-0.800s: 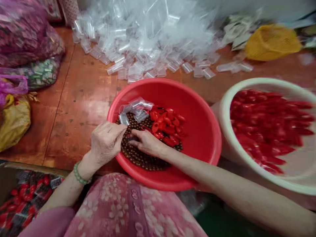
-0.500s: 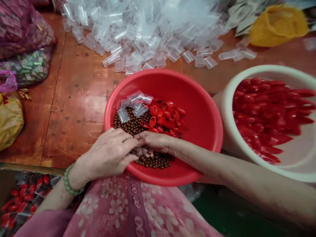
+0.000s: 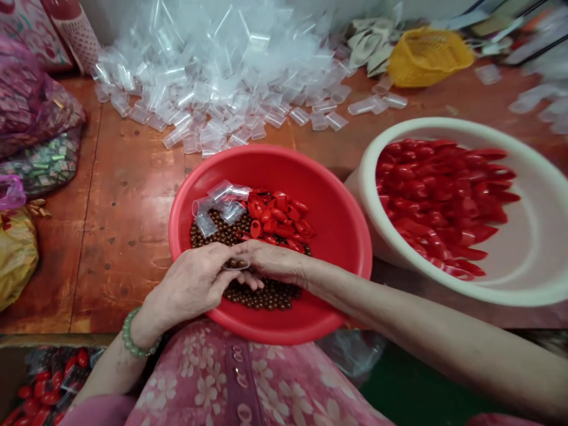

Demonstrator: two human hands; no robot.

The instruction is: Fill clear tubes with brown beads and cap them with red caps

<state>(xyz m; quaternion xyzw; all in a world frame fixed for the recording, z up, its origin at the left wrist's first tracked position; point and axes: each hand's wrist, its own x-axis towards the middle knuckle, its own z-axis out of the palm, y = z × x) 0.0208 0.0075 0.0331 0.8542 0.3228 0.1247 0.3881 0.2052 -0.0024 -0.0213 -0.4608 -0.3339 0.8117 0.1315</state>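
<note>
My left hand is closed around a clear plastic tube, its mouth towards my right hand and a few brown balls inside. Pressed up against that tube is my right hand, its fingers bent and partly hidden, so what they pinch does not show. Both hands are low over the red basin. Loose brown balls lie below my fingers. Farther back in the basin are several clear tubes and a heap of red plastic pieces, some with an oval hole.
A pale tub of larger red pieces stands at the right. Many clear tubes are piled at the back, near a yellow basket. Filled plastic bags sit at the left. Below the table edge is a box of red items.
The view has shifted right, bringing more of the right side of the table in. The tube's mouth with brown balls now shows between my hands, which remain together over the basin.
</note>
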